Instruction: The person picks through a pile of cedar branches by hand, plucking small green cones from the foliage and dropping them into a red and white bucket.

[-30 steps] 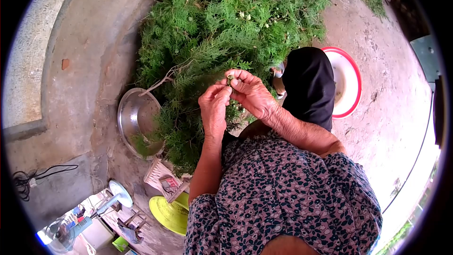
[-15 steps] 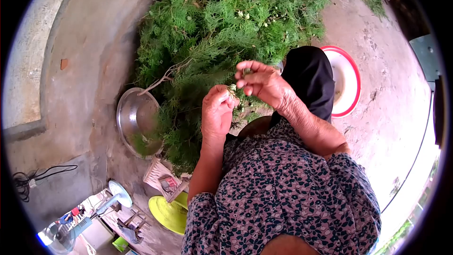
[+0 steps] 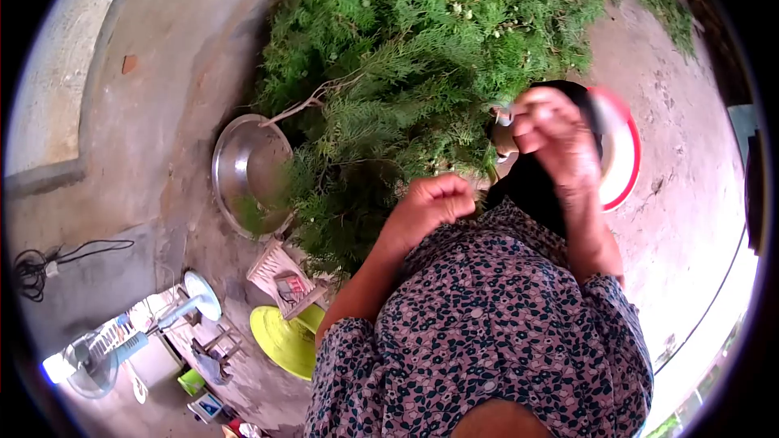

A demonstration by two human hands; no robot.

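My left hand is closed in front of the patterned shirt, fingers curled; whatever it holds, if anything, is hidden. Higher and to the right, my right hand is blurred by motion, its fingers bent in towards the thumb, and I cannot make out what is in them. It passes over my dark trouser leg, close to a white basin with a red rim. A large heap of green conifer branches, with small pale cones among the foliage, lies ahead of both hands.
A metal basin stands left of the heap, a bare branch stem reaching its rim. Lower left are a small wooden seat, a yellow-green round object and a fan. A black cable hangs at the far left.
My hands have parted: the right moved right towards the red-rimmed basin, the left lower and nearer my body. The small green sprig with a pale cone at my left fingertips is no longer visible.
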